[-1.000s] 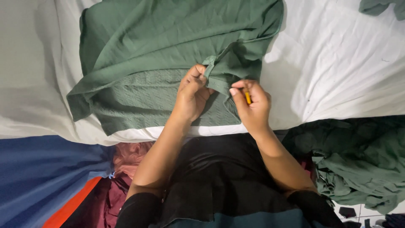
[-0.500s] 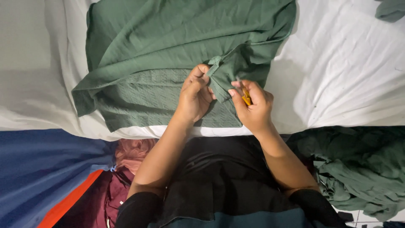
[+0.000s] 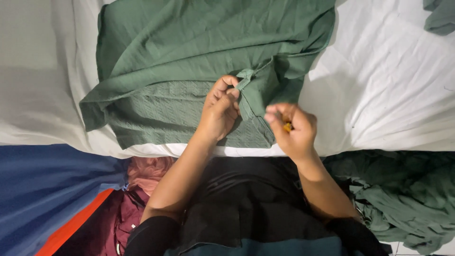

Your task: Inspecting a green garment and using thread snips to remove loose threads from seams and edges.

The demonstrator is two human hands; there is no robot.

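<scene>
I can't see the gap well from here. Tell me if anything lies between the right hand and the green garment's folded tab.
Nothing visible does. The right hand, closed on a small orange thing, hovers just right of the folded tab, which the left hand pinches. Only the green garment itself lies between them, spread on the white sheet.

garment [image 3: 189, 57]: dark green, part knit-textured | sheet [image 3: 388, 95]: white | cloth [image 3: 42, 189]: blue, orange stripe

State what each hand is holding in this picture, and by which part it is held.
The left hand pinches the green garment at a small folded tab along its edge. The right hand grips a small yellow-orange object between its fingertips; which part cannot be told.
</scene>
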